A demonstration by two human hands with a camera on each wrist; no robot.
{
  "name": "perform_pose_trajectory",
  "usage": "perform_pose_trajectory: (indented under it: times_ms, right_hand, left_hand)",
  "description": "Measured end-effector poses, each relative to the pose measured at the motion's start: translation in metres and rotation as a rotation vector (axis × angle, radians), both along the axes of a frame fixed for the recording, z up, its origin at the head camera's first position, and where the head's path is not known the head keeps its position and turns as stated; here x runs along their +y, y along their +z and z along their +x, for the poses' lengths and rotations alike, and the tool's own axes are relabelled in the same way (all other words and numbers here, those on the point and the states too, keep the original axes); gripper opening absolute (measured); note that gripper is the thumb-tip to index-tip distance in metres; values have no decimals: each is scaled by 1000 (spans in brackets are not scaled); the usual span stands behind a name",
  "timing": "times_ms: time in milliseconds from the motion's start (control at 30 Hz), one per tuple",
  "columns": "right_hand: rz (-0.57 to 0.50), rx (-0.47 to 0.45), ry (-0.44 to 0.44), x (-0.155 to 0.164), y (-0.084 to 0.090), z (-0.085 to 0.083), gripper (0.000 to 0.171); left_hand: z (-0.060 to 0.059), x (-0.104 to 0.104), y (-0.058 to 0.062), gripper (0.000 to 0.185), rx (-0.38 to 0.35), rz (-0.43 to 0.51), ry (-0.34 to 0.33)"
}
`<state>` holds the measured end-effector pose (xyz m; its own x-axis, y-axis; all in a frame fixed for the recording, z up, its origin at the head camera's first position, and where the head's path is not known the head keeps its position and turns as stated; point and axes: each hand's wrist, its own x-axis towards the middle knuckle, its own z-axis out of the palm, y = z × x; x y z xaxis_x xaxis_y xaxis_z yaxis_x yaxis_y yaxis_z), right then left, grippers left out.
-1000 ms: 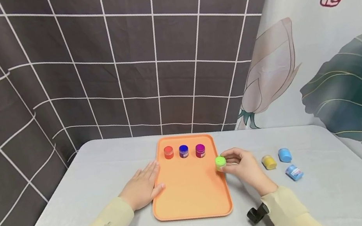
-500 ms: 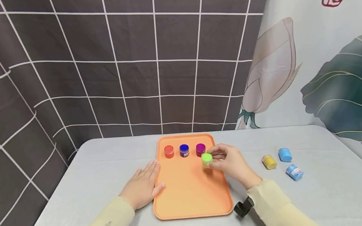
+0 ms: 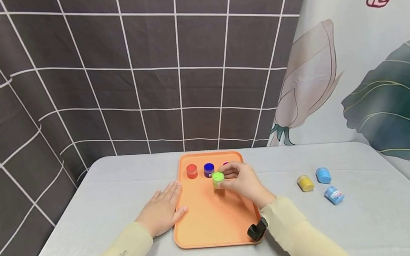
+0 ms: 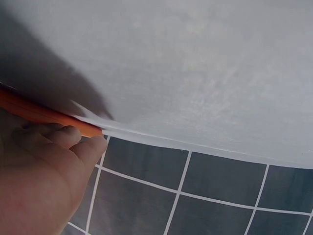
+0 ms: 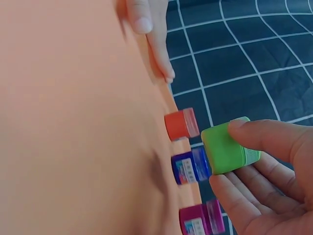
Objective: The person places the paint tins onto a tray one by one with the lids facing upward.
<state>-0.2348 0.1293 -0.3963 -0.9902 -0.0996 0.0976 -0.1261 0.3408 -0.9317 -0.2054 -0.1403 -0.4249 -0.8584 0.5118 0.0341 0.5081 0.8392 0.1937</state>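
My right hand (image 3: 243,183) pinches a small green paint jar (image 3: 218,178) between thumb and fingers, above the upper part of the orange tray (image 3: 211,221). Along the tray's far end stand a red jar (image 3: 192,171), a dark blue jar (image 3: 209,170) and a purple jar (image 3: 225,164), mostly hidden by the right hand. In the right wrist view the green jar (image 5: 227,148) is close to the dark blue jar (image 5: 188,167); whether they touch I cannot tell. My left hand (image 3: 162,211) rests at the tray's left edge, fingers straight.
On the grey cloth to the right of the tray are a yellow jar (image 3: 305,183) and two light blue jars, one farther back (image 3: 323,175) and one nearer (image 3: 334,195). A dark gridded curtain (image 3: 158,86) hangs behind the table. A black wrist device (image 3: 258,229) hangs over the tray's near right corner.
The right hand has carried the green jar leftward from the tray's right edge to in front of the dark blue jar, now covering most of the purple one. My left hand stays put.
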Motion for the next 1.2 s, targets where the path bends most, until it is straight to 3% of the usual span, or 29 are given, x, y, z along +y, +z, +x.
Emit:
perform_pose_trajectory:
  times_ms: [367, 700, 967, 1200]
  right_hand:
    - [-46, -32, 56, -24, -3, -8, 34]
    - [8, -55, 84, -40, -7, -10, 36]
    - [50, -88, 117, -50, -13, -10, 35]
    - [101, -62, 123, -54, -17, -14, 35]
  left_hand:
    - [2, -1, 2, 71, 1, 3, -4]
    - [4, 1, 6, 70, -22, 7, 0]
    - [4, 1, 2, 70, -18, 21, -8]
    - [2, 0, 2, 70, -20, 18, -2]
